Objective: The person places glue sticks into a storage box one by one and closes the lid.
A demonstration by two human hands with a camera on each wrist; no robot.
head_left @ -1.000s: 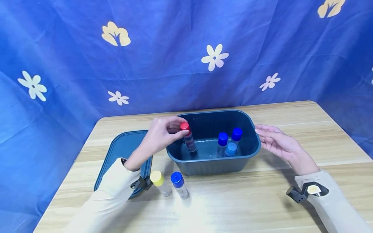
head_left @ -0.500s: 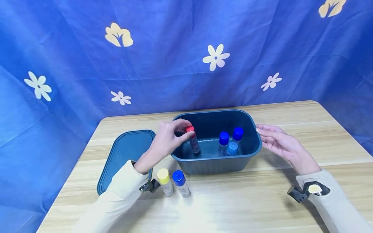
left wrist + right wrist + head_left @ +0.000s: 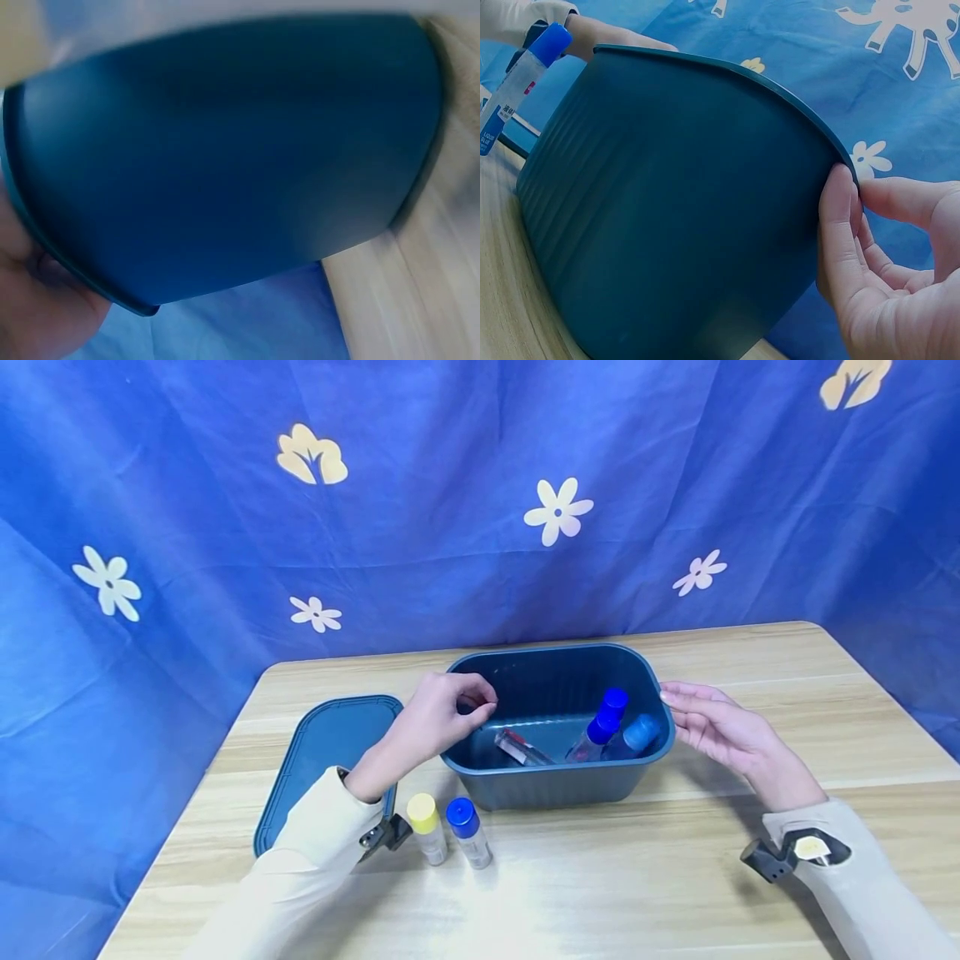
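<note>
My left hand [image 3: 457,714] hovers at the left rim of a dark teal plastic box [image 3: 547,789], its fingers loosely curled and holding nothing. Inside, a red-capped glue bottle [image 3: 522,748] lies on its side. Two glue bottles with dark blue caps [image 3: 602,727] and one with a lighter blue cap [image 3: 639,735] lean at the box's right end. My right hand [image 3: 716,727] pinches the right rim between thumb and fingers; the right wrist view shows this grip closely. In front of the box stand a yellow-capped bottle [image 3: 427,831] and a blue-capped liquid glue bottle [image 3: 469,835].
A teal lid [image 3: 330,739] lies flat on the wooden table [image 3: 637,885], left of the box and partly under my left forearm. Behind the table hangs a blue curtain [image 3: 420,527] with pale flowers.
My left hand has let go of the red-capped glue bottle, which has toppled onto its side. The bottles at the right have shifted and tilted. The right hand keeps its grip.
</note>
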